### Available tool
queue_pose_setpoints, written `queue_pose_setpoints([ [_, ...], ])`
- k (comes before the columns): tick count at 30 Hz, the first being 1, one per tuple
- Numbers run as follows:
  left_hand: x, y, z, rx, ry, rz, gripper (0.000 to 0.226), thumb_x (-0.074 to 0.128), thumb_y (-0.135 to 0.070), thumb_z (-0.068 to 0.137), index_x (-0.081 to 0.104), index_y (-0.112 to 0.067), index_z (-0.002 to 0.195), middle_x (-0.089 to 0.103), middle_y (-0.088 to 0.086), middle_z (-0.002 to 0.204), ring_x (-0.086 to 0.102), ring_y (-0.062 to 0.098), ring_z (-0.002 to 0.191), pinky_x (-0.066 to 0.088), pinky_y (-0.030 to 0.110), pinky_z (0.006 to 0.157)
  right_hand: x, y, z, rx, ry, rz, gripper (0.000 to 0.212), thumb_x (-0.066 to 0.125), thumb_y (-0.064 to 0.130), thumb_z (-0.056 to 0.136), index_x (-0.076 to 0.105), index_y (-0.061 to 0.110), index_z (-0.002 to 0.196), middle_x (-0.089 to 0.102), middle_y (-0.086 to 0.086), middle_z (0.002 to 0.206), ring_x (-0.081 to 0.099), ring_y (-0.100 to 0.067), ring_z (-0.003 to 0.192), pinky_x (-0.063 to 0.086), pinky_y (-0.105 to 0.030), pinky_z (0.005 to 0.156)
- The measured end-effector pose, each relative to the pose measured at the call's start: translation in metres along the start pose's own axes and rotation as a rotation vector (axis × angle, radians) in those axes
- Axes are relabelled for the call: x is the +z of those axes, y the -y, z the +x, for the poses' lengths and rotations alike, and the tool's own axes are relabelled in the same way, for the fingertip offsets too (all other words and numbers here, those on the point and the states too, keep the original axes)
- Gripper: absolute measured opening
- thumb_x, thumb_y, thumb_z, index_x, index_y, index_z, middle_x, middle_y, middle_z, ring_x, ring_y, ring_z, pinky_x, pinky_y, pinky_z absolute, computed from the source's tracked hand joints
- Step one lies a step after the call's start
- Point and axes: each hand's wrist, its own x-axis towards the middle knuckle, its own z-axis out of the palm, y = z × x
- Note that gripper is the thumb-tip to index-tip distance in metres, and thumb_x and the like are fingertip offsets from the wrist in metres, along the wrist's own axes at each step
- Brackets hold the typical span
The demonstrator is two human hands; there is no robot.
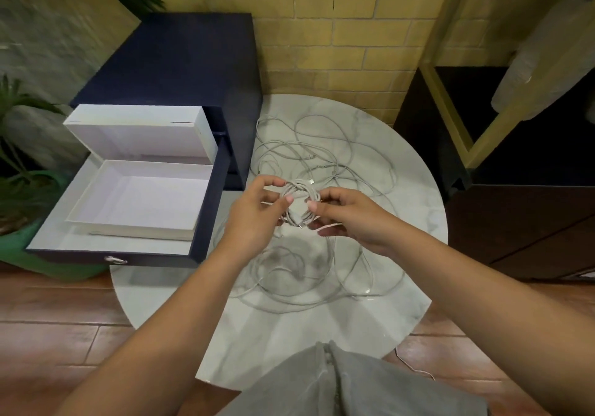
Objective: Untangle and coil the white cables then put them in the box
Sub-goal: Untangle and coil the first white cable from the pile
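over marble table (412,209), hands, left (254,219) and right (347,214), pinch coiled cable (301,190) between them.

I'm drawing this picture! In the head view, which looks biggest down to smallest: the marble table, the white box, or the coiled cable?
1. marble table, largest
2. white box, next
3. coiled cable, clearly smallest

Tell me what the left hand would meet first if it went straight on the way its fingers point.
The coiled cable, which the left hand holds. Past that coil its fingers point at the right hand, which grips the other side; depth is hard to judge here.
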Motion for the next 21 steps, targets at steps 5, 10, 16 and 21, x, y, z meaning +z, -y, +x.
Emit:
queue_pose_setpoints([
  [5, -0.044, -0.002, 0.007, 0.032, 0.036, -0.001, 0.024, 0.067, -0.025, 0.089, 0.064, -0.03, 0.112, 0.069, -0.003, 0.098, 0.068, 0.009, 0.083, 0.055, 0.022, 0.069, 0.034, 0.011, 0.021, -0.045, -0.016, 0.145, 0.015, 0.061, 0.007, 0.091, 0.06, 0.002, 0.105, 0.069, -0.011, 0.09, 0.069, -0.015, 0.075, 0.057, -0.021, 0.071],
  [10, -0.095, 0.001, 0.017, 0.02, -0.06, 0.056, 0.009, 0.07, -0.022, 0.086, 0.067, -0.028, 0.092, 0.072, -0.004, 0.084, 0.068, 0.008, 0.076, 0.052, 0.021, 0.067, 0.076, 0.022, 0.041, -0.088, 0.01, 0.068, 0.017, 0.064, 0.014, 0.089, 0.063, 0.008, 0.105, 0.068, -0.008, 0.093, 0.069, -0.016, 0.081, 0.056, -0.023, 0.073],
  [16, -0.164, 0.016, 0.04, -0.05, -0.058, 0.103, 0.001, 0.07, -0.025, 0.086, 0.069, -0.025, 0.087, 0.074, -0.002, 0.086, 0.067, 0.009, 0.081, 0.046, 0.022, 0.077, 0.113, 0.035, 0.068, -0.149, -0.125, -0.332, 0.015, 0.063, 0.026, 0.091, 0.061, 0.022, 0.105, 0.061, 0.005, 0.104, 0.065, -0.011, 0.084, 0.053, -0.026, 0.075],
  [21, -0.191, 0.037, 0.057, -0.084, -0.022, 0.124, 0.008, 0.068, -0.022, 0.088, 0.069, -0.028, 0.084, 0.073, -0.003, 0.084, 0.068, 0.01, 0.078, 0.045, 0.024, 0.072, 0.128, 0.038, 0.088, -0.318, -0.168, -0.779, 0.042, 0.072, 0.029, 0.084, 0.058, 0.021, 0.123, 0.051, 0.004, 0.122, 0.058, -0.013, 0.094, 0.043, -0.018, 0.079],
])
